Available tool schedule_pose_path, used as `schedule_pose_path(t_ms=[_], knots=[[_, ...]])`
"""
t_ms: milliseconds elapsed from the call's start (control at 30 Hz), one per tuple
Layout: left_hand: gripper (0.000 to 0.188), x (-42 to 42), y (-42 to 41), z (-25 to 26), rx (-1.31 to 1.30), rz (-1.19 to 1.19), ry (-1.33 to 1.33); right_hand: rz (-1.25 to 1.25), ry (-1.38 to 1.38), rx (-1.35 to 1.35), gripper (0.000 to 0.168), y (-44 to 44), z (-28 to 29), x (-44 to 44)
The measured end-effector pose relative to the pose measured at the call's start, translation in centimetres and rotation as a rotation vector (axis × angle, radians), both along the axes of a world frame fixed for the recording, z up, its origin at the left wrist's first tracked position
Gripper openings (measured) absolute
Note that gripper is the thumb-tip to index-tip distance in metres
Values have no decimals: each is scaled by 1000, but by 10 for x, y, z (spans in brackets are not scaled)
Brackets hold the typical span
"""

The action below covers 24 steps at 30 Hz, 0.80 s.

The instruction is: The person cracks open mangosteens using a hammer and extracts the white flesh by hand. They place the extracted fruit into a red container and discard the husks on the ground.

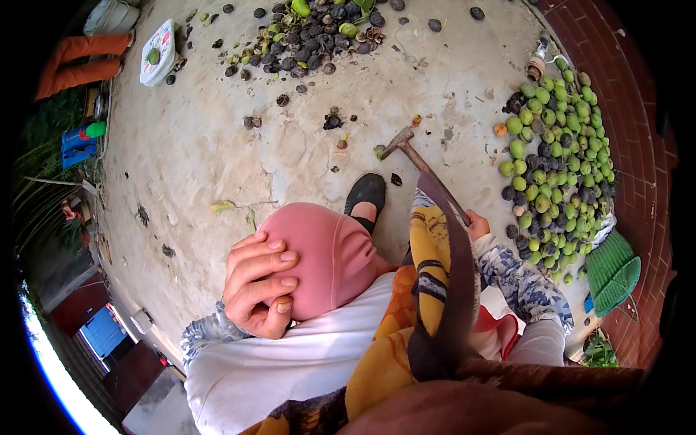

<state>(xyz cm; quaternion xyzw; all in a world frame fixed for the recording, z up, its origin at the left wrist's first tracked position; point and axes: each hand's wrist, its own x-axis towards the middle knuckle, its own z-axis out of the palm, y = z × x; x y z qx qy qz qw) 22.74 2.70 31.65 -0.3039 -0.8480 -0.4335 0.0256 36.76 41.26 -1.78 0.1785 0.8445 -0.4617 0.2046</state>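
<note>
My left hand (261, 288) rests with its fingers spread on my bent knee, over the pink trouser leg (315, 261); it holds nothing. At the right, my right hand (478, 225) is closed round the end of a hammer's handle (429, 171). The hammer head (399, 140) is low over the concrete or on it; which, I cannot tell. A small greenish piece (379, 151) lies at the head's left tip. A yellow and dark scarf (432, 244) hangs in front of part of my right arm. Below the hammer head is my black shoe (367, 193).
Green and blackened walnuts (565, 147) lie heaped at the right, with a green basket (611, 274) below. Another pile of dark walnuts and husks (310, 43) lies at the top. A white container (158, 53) stands upper left, near a person's orange trouser legs (87, 57).
</note>
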Motion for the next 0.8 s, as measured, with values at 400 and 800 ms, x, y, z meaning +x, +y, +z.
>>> schedule_pose_path(t_ms=[400,800], knots=[[14,9,7,0,-7,42,27,-182,6,-159,20,-8,45,-32],[11,10,15,7,17,37,19,-69,87,29,36,-27,27,-110]])
